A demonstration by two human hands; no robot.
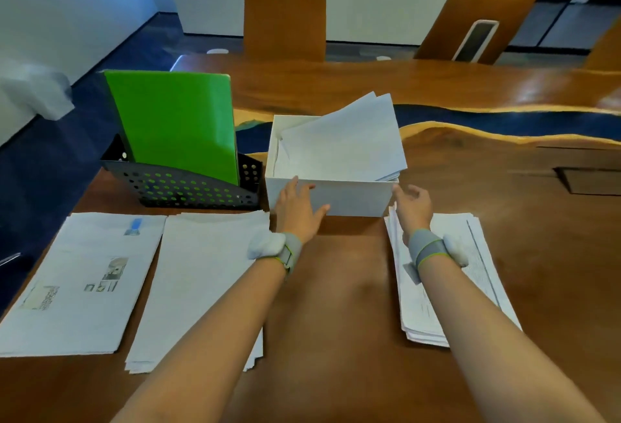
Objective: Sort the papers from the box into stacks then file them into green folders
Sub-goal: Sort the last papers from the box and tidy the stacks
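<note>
White papers are seen loose in the box, whose front wall is touched by the spread left hand and flanked by the loosely open, empty right hand, so sorting is judged unfinished: a sheet must next be lifted onto the stacks.

One white box holds several loose sheets, too overlapped to count. Three piles of paper lie toward the tabletop's near edge: a left stack, a middle stack and a right stack. One black rack carries green folders, their number unclear. Two hands show, the left hand and the right hand. Two brown chairs stand beyond the far edge, a middle chair and a right chair.
</note>
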